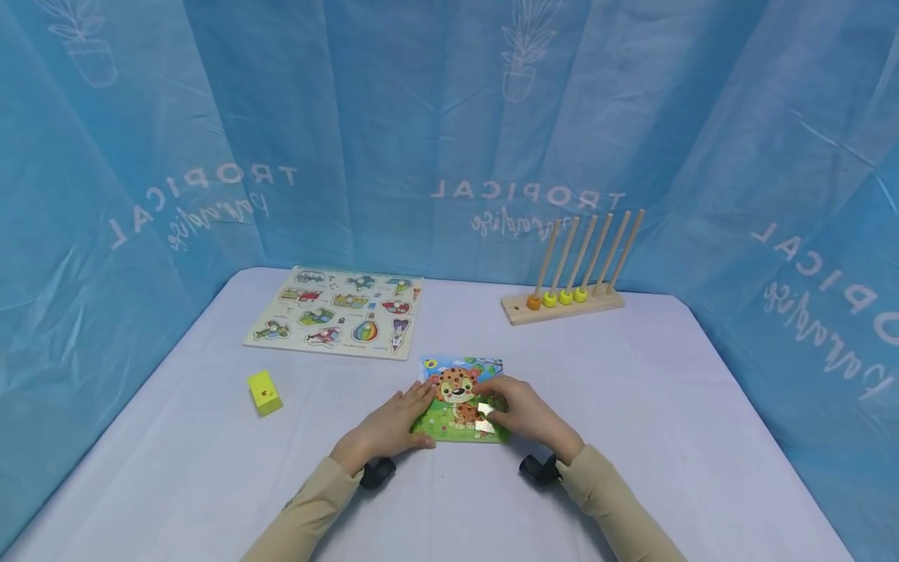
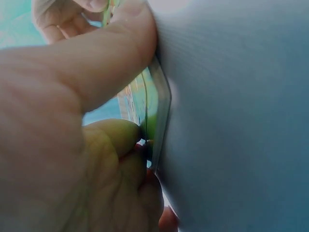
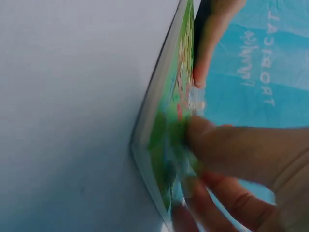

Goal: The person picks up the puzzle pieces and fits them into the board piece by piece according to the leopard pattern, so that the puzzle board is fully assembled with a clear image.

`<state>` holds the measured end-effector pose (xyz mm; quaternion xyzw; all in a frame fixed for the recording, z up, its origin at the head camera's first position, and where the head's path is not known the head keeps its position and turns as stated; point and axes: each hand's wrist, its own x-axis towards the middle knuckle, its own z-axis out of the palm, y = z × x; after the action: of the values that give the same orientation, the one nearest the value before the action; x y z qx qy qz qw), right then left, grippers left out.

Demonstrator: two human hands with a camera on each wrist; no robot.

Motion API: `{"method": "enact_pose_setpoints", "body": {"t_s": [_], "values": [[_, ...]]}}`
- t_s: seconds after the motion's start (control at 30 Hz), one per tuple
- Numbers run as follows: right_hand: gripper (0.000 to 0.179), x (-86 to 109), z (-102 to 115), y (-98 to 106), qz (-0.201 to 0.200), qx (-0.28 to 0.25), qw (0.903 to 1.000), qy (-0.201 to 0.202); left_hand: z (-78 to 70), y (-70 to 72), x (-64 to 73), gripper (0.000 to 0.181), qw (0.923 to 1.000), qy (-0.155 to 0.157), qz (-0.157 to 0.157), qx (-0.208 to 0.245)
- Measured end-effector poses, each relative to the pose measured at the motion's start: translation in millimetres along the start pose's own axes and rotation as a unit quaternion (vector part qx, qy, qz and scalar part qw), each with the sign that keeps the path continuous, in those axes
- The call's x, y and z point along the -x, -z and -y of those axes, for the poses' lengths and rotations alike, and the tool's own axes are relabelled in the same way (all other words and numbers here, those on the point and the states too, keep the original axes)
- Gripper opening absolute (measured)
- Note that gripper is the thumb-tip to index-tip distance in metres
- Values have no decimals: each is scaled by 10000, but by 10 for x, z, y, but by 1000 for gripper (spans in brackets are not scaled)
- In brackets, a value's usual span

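A jigsaw puzzle board (image 1: 438, 425) with a spotted leopard cub on green grass lies flat on the table before me. My left hand (image 1: 395, 424) rests along its left side, fingers spread on the edge and thumb by the lower left corner. Over the right part of the board, my right hand (image 1: 528, 412) pinches a green puzzle piece (image 3: 177, 133), blurred in the right wrist view and partly hidden by the fingers. Beside those fingertips a pale gap (image 1: 485, 417) shows in the picture. In the left wrist view, the left thumb (image 2: 120, 38) lies against the board's side.
A wooden peg puzzle (image 1: 337, 320) of vehicles lies at the back left. A yellow block (image 1: 264, 393) sits at the left. At the back right stands a wooden rack (image 1: 569, 308) with upright rods and several beads. Blue curtains (image 1: 435, 140) surround the white table (image 1: 618, 375).
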<state>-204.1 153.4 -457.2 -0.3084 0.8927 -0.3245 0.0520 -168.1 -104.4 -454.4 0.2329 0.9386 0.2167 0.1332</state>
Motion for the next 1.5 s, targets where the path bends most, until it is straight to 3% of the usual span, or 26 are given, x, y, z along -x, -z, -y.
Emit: {"method": "enact_pose_setpoints", "body": {"t_s": [0.3, 0.53, 0.67, 0.77, 1.0, 1.13, 1.27, 1.37, 1.5], "values": [[47, 22, 13, 0, 120, 244, 9996, -105, 12, -2, -9, 83, 10000, -46, -17, -14], [40, 46, -31, 10, 460, -118, 9987, -202, 22, -12, -15, 84, 10000, -53, -19, -15], [36, 94, -78, 102, 649, -291, 9972, -242, 21, -16, -18, 84, 9999, -98, -26, 41], [32, 163, -154, 237, 498, -311, 9974, -421, 15, -19, -16, 84, 9999, -139, -21, 61], [30, 435, -383, 573, -130, -463, 9939, -993, 16, -9, -4, 84, 10000, -80, -4, 42], [31, 683, -467, 656, 0, -754, 9889, -1278, 17, -10, -7, 84, 10000, -20, 0, -11], [36, 960, -491, 609, 272, -1180, 9803, -1559, 21, -5, -8, 84, 10000, -1, -6, -38], [49, 1142, -487, 548, 435, -1163, 9808, -1502, 23, -7, -10, 84, 10000, -16, 19, -18], [60, 1225, -487, 525, 463, -728, 9903, -1091, 16, -16, -13, 85, 10000, -40, 18, 1]]}}
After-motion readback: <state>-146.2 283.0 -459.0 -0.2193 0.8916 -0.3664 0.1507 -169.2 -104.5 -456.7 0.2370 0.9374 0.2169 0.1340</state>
